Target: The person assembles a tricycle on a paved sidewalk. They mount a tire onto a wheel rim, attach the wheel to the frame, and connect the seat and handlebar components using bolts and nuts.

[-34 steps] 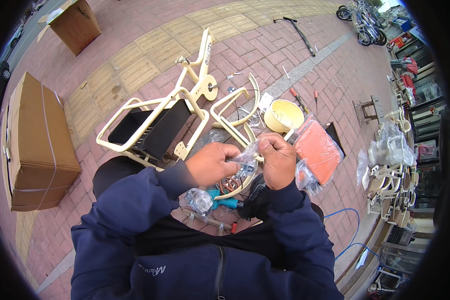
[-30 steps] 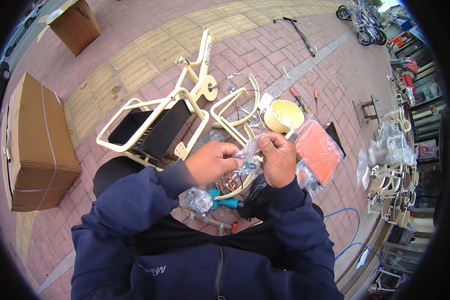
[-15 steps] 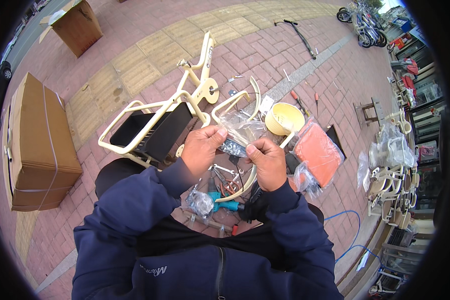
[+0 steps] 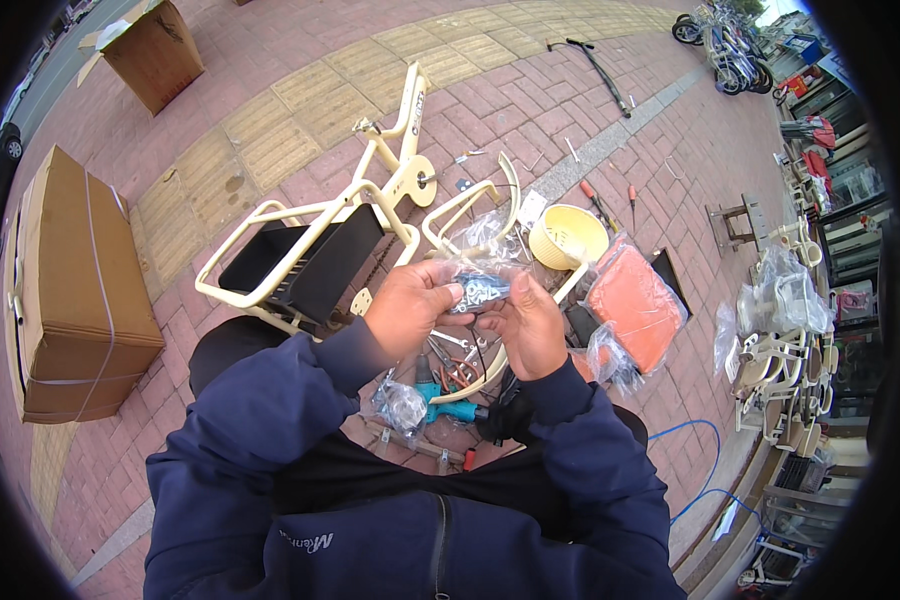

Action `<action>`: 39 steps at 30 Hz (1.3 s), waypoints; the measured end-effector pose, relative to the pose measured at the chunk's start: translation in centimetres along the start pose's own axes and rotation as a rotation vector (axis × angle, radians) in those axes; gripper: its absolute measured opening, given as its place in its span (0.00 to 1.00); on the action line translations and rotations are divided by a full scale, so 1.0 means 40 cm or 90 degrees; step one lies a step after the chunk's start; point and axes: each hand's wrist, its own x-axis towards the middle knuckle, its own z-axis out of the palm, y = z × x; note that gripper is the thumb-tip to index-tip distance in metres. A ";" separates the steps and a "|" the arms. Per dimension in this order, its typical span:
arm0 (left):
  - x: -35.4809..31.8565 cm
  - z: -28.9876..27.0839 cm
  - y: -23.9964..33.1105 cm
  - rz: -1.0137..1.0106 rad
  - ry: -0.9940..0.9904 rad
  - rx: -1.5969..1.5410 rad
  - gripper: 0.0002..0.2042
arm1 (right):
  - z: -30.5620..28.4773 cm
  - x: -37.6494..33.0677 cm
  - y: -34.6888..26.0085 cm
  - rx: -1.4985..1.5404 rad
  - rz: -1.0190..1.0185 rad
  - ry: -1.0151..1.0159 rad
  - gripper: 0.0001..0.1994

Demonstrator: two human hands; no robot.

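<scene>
Your left hand (image 4: 408, 308) and right hand (image 4: 532, 325) both pinch a small clear plastic bag of dark metal hardware (image 4: 478, 290), fingers clenched on it, near the cream-coloured metal tricycle frame (image 4: 310, 215).

Left hand (image 4: 410, 305): raised mid-chest, fingers curled, thumb pinching inward.
Right hand (image 4: 532, 325): just beside it, fingertips pinched closed.
Forearms: angled inward, dark-blue sleeves.
</scene>
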 end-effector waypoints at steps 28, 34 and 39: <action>-0.030 -0.008 0.090 0.121 0.112 0.456 0.11 | -0.140 0.060 0.130 0.147 0.222 -0.032 0.13; -0.089 -0.034 0.167 0.133 0.177 0.300 0.09 | -0.300 0.061 0.451 0.037 0.478 0.112 0.12; -0.113 -0.044 0.183 0.143 0.186 0.329 0.11 | -0.333 0.133 0.675 0.105 0.462 0.375 0.17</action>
